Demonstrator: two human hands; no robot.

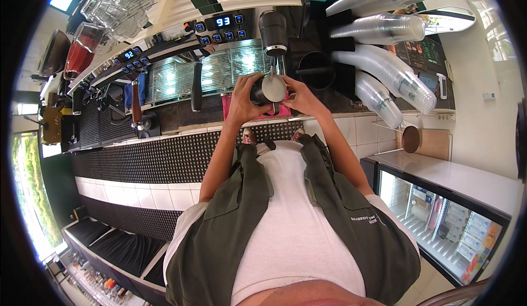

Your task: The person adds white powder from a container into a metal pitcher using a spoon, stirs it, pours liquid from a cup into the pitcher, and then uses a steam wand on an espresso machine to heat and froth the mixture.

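Observation:
Both hands are wrapped around a dark milk pitcher [259, 93] with pale, milk-like liquid [273, 88] inside. My left hand [243, 101] grips its left side, fingers curled over the far edge and thumb toward the near side. On the right side, my right hand [305, 99] presses its fingers against the wall, close to the dark handle [275, 108]. A metal steam wand [271, 68] of the espresso machine [173, 38] reaches down into the pitcher; its tip is hidden. Just above the wand is a black cylindrical steam knob [273, 32].
A pink cloth [284, 113] lies on the counter below the pitcher. Left are a drip tray [164, 81], a black portafilter handle [196, 87] and a wooden-handled portafilter [136, 104]. Right stand a round black container [316, 70] and several plastic cup stacks [383, 73]. A glass-door fridge [440, 219] stands lower right.

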